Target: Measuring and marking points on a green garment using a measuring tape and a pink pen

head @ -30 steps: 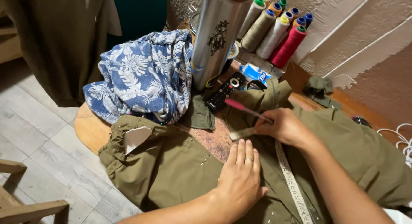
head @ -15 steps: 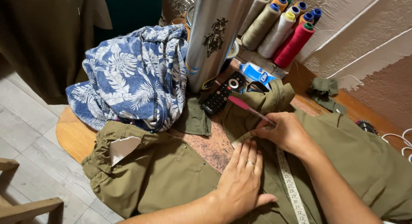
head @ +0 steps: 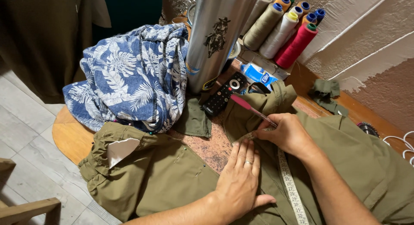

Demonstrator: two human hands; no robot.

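An olive green garment (head: 164, 177) lies spread over the table. My left hand (head: 241, 177) presses flat on it, fingers together, a ring on one finger. Just beyond its fingertips my right hand (head: 286, 134) grips a thin red pencil (head: 250, 109), its tip down at the cloth. A pale measuring tape (head: 290, 186) runs along the garment from under my right hand toward me, between both forearms. Several pins stick in the cloth to the left of my left hand.
A blue leaf-print shirt (head: 129, 78) is heaped at the back left. Behind the garment stand a tall steel tumbler (head: 215, 39), a black remote (head: 224, 95) and several thread cones (head: 284, 31) against the wall. A wooden chair corner (head: 26, 207) shows at lower left.
The view has shifted slightly and closed in. My right hand with the pencil has stayed at the same spot on the garment; my left hand remains flat.
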